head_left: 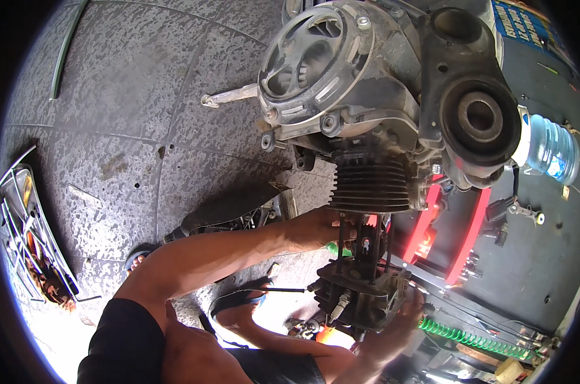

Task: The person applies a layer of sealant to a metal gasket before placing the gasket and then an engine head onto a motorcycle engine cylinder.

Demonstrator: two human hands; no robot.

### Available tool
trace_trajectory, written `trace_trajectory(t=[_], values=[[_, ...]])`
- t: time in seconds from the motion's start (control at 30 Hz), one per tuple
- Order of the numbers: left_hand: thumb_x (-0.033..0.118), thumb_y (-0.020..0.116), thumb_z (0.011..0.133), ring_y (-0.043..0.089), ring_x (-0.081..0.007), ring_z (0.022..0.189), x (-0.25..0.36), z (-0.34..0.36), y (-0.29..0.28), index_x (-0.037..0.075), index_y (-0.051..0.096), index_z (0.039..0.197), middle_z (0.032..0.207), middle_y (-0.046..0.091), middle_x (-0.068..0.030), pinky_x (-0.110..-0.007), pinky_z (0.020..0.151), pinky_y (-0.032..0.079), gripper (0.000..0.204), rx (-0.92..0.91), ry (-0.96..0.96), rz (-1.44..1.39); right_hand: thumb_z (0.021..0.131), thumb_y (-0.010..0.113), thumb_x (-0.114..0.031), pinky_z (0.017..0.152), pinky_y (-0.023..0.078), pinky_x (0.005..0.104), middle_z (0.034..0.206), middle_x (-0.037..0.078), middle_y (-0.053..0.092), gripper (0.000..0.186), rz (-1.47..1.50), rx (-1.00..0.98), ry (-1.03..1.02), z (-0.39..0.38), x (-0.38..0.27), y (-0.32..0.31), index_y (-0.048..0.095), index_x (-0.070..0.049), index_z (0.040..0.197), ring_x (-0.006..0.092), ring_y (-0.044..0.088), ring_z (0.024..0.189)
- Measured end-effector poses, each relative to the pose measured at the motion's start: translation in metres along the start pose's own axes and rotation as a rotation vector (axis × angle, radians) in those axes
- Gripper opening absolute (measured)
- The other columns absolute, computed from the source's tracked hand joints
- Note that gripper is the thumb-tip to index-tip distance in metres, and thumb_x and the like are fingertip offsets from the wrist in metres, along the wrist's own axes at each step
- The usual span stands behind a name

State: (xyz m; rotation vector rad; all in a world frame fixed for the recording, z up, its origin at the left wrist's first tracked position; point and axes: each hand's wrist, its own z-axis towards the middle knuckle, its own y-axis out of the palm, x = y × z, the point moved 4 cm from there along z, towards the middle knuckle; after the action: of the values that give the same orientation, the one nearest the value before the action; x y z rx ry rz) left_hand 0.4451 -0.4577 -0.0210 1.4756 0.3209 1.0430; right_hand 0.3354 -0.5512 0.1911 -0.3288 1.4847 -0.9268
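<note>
A grimy scooter engine [367, 83] stands on end, its round cover [309, 57] facing me. Below it is a black finned cylinder [370, 182]. Long studs [373, 246] run down from the cylinder to a dark cylinder head [360, 294]. My right hand [395, 326] grips this head from the lower right. My left hand [328, 225] reaches in from the left and rests against the underside of the finned cylinder by the studs. Its fingers are partly hidden. A small green thing [331, 248] shows just below that hand.
A metal tray of tools [27, 243] lies at the far left on the tiled floor [130, 115]. There is a water bottle [549, 150] at the right and red frame bars [431, 221] behind the studs. A green coil spring [469, 339] is at the lower right, and my sandalled foot [136, 259] is near the left arm.
</note>
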Motion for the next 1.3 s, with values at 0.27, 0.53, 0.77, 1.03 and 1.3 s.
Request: trace_trajectory(t=[0.27, 0.53, 0.77, 1.03, 1.3], values=[[0.024, 0.068, 0.097, 0.061, -0.0140, 0.103, -0.008, 0.007, -0.002, 0.008, 0.064, 0.120, 0.117, 0.064, -0.0039, -0.032, 0.089, 0.049, 0.028, -0.065, 0.078, -0.075, 0.083, 0.075, -0.017, 0.061, 0.050, 0.0295, 0.078, 0.010, 0.072, 0.023, -0.736, -0.542, -0.146, 0.107, -0.078, 0.059, 0.070, 0.002, 0.095, 0.0170, 0.065, 0.063], [0.024, 0.067, 0.097, 0.060, -0.0124, 0.096, -0.009, 0.005, -0.006, 0.007, 0.064, 0.124, 0.112, 0.069, -0.0016, -0.034, 0.089, 0.050, 0.032, -0.040, 0.118, 0.003, 0.079, 0.075, -0.040, 0.062, 0.052, 0.0442, 0.070, 0.015, 0.069, 0.037, -1.529, -0.736, -0.467, 0.105, -0.098, 0.115, 0.070, -0.003, 0.078, 0.0350, 0.069, 0.068], [0.020, 0.066, 0.098, 0.061, -0.0127, 0.097, -0.012, 0.006, 0.002, 0.007, 0.063, 0.128, 0.113, 0.069, -0.0018, -0.032, 0.089, 0.050, 0.033, -0.053, 0.112, 0.020, 0.085, 0.068, -0.042, 0.061, 0.054, 0.0490, 0.067, 0.019, 0.067, 0.044, -1.495, -0.637, -0.511, 0.097, -0.103, 0.114, 0.066, -0.001, 0.069, 0.0371, 0.070, 0.065], [0.017, 0.064, 0.098, 0.062, -0.0147, 0.106, -0.013, 0.007, 0.012, 0.004, 0.063, 0.127, 0.123, 0.067, -0.0060, -0.032, 0.092, 0.050, 0.031, -0.074, 0.054, -0.159, 0.083, 0.067, -0.028, 0.063, 0.053, 0.0449, 0.070, 0.020, 0.069, 0.030, -1.185, -0.760, -0.274, 0.112, -0.103, 0.101, 0.071, 0.002, 0.081, 0.0356, 0.069, 0.065], [0.016, 0.048, 0.105, 0.063, -0.0165, 0.110, -0.016, 0.011, 0.011, 0.006, 0.063, 0.122, 0.128, 0.067, -0.0097, -0.036, 0.093, 0.048, 0.026, -0.073, 0.059, -0.164, 0.092, 0.066, -0.018, 0.054, 0.041, 0.0268, 0.067, 0.002, 0.063, 0.021, -0.739, -0.905, 0.044, 0.125, -0.077, 0.059, 0.072, 0.001, 0.098, 0.0071, 0.053, 0.059]])
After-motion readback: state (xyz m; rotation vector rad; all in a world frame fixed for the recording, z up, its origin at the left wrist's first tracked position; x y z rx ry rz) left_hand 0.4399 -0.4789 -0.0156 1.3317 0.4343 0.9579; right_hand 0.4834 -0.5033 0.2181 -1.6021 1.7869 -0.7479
